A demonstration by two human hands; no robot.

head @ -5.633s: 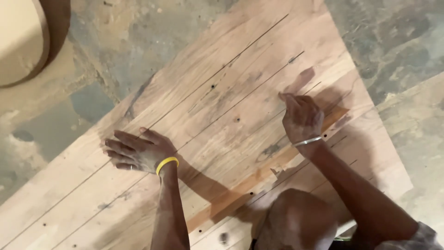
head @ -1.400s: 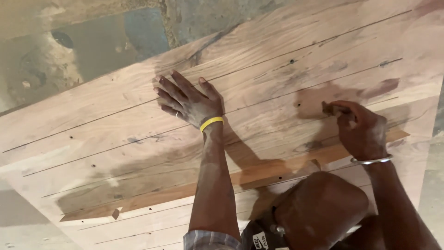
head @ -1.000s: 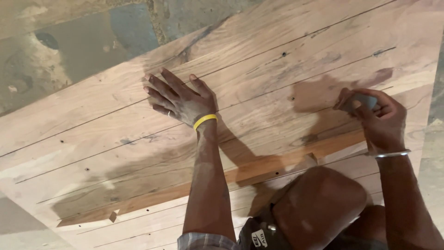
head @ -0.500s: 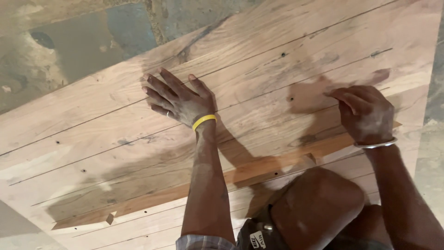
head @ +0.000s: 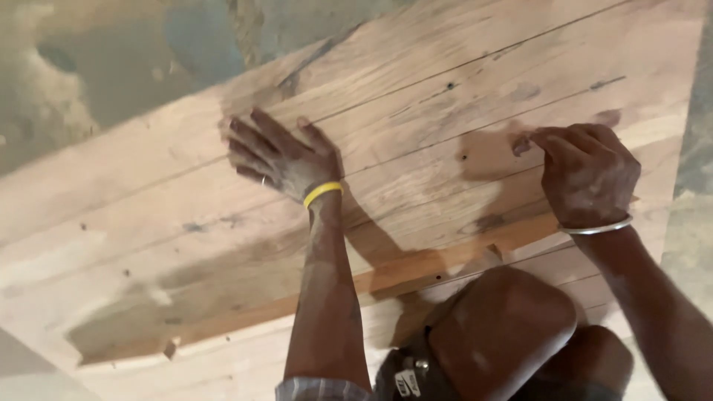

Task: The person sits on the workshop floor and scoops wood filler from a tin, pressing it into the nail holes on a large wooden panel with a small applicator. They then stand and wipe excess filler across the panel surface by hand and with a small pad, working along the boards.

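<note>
A large wooden panel point(head: 416, 96) of joined planks lies on the floor and fills most of the view. My left hand point(head: 286, 160), with a yellow band at the wrist, rests flat on it with fingers spread. My right hand point(head: 590, 178), wearing a silver bangle, is at the right with its fingers bunched and pressed to the wood. A small dark object point(head: 520, 145) shows at its fingertips; I cannot make out what it is. A narrow reddish wooden strip point(head: 401, 271) runs across the panel below both hands.
My bent knee point(head: 505, 327) rests on the panel's near part, between my arms. Stained concrete floor point(head: 111, 67) shows beyond the panel's far left edge and along the right edge point(head: 694, 148). A small wood chip point(head: 171, 347) sits by the strip's left end.
My right hand has moved slightly left across the panel and turned knuckles up, hiding what it held in the palm. My left hand has stayed flat in the same spot.
</note>
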